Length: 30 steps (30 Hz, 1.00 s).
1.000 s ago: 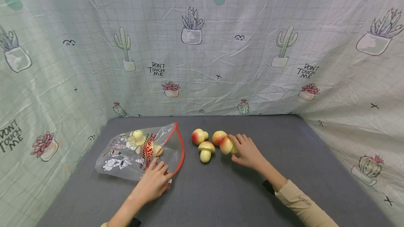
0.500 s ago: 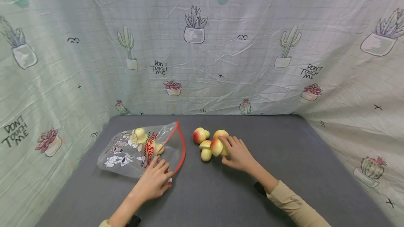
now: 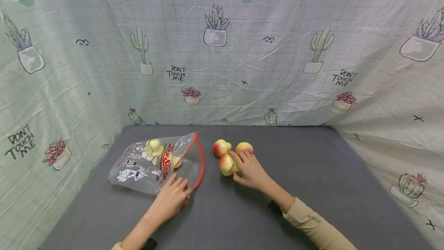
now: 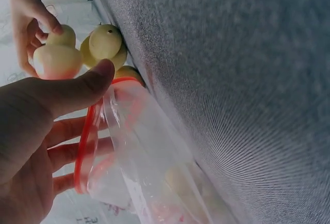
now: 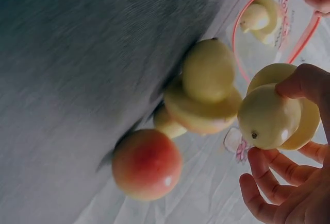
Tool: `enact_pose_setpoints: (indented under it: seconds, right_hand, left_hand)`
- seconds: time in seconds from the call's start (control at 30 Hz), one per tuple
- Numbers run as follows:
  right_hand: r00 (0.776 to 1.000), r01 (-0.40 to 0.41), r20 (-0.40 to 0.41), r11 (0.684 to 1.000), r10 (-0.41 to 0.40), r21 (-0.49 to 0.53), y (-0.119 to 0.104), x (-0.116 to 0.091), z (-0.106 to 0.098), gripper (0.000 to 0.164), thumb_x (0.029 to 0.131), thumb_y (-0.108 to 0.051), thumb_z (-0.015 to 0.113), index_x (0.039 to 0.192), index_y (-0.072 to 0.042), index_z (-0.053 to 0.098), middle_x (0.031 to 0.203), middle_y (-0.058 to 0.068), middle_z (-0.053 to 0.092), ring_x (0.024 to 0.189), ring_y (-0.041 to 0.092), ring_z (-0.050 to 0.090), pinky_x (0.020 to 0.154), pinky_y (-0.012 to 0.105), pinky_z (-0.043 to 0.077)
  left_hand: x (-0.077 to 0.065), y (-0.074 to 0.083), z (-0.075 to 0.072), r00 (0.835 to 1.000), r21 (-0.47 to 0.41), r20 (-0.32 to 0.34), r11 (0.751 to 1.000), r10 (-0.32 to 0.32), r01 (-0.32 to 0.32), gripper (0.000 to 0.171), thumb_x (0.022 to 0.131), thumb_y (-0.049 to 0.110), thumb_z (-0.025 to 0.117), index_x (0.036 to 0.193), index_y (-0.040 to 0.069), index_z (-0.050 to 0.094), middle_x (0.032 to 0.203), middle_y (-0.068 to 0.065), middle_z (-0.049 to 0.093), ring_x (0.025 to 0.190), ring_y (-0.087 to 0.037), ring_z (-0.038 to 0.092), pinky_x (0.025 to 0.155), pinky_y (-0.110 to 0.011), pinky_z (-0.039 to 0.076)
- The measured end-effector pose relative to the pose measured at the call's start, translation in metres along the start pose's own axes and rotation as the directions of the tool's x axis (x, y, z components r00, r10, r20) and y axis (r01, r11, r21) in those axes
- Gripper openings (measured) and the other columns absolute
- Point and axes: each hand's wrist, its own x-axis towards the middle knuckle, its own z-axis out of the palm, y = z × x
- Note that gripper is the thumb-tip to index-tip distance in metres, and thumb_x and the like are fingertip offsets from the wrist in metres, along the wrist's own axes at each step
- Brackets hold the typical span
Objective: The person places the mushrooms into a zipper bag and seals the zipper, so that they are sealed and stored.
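My right hand [image 3: 252,173] holds a yellow toy mushroom [image 3: 226,162] with a red-blushed cap, thumb on its stem in the right wrist view. It overlaps another mushroom [image 5: 209,69] in the head view. Two more mushrooms lie behind: one at the left [image 3: 220,147], one by my fingers with a red-orange cap [image 5: 147,165]. With my left hand [image 3: 170,198] I grip the red edge of a clear printed zip bag [image 3: 204,162], thumb over the rim in the left wrist view. The bag's mouth gapes to the right, and mushrooms [image 3: 155,147] show inside.
Everything lies on a grey tabletop [image 3: 312,188]. A pale cloth curtain [image 3: 243,61] printed with cacti hangs along the back and both sides.
My right hand has moved left with the mushroom, from beside the right-hand one to over the front one, nearer the bag. My left hand has stayed at the bag's edge.
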Motion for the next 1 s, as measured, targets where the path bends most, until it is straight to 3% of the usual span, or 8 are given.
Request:
enact_pose_setpoints:
  seconds: [0.23, 0.47, 0.77, 1.0]
  right_hand:
    - [1.0, 0.014, -0.01, 1.0, -0.014, 0.017, -0.01, 0.01, 0.006, 0.067, 0.063, -0.024, 0.067, 0.124, -0.008, 0.046, 0.094, 0.004, 0.056, 0.084, 0.019, 0.051, 0.075, 0.034, 0.042]
    - [0.999, 0.032, 0.006, 0.999, -0.032, 0.018, -0.023, 0.022, 0.012, 0.066, 0.065, -0.024, 0.067, 0.126, -0.013, 0.045, 0.093, 0.005, 0.055, 0.081, 0.02, 0.05, 0.067, 0.031, 0.04]
    - [0.998, 0.051, 0.026, 0.998, -0.051, -0.024, -0.037, 0.033, 0.022, 0.064, 0.067, -0.026, 0.07, 0.125, -0.015, 0.045, 0.094, 0.002, 0.056, 0.083, 0.019, 0.053, 0.072, 0.033, 0.044]
    - [0.996, 0.058, 0.074, 0.997, -0.054, -0.056, -0.046, 0.043, 0.03, 0.064, 0.068, -0.028, 0.071, 0.126, -0.017, 0.046, 0.09, -0.001, 0.056, 0.08, 0.015, 0.052, 0.068, 0.031, 0.04]
  left_hand:
    - [0.002, 0.002, 0.0, 1.0, 0.046, -0.023, 0.999, 0.004, -0.003, 0.025, 0.056, 0.021, 0.076, 0.075, 0.015, 0.061, 0.075, 0.0, 0.055, 0.077, -0.019, 0.053, 0.084, -0.042, 0.043]
    - [0.003, 0.003, 0.002, 0.999, 0.075, -0.034, 0.997, -0.015, 0.017, 0.017, 0.063, 0.008, 0.066, 0.078, 0.014, 0.061, 0.076, -0.003, 0.055, 0.079, -0.021, 0.053, 0.085, -0.045, 0.042]
    - [0.002, 0.007, 0.0, 0.999, 0.103, -0.024, 0.994, -0.021, 0.024, 0.01, 0.069, 0.011, 0.059, 0.076, 0.016, 0.063, 0.075, -0.001, 0.055, 0.077, -0.019, 0.053, 0.085, -0.043, 0.042]
    - [0.002, 0.008, -0.001, 0.999, 0.109, -0.013, 0.993, -0.034, 0.035, 0.009, 0.069, 0.011, 0.06, 0.075, 0.017, 0.064, 0.075, -0.002, 0.055, 0.077, -0.021, 0.052, 0.085, -0.044, 0.041]
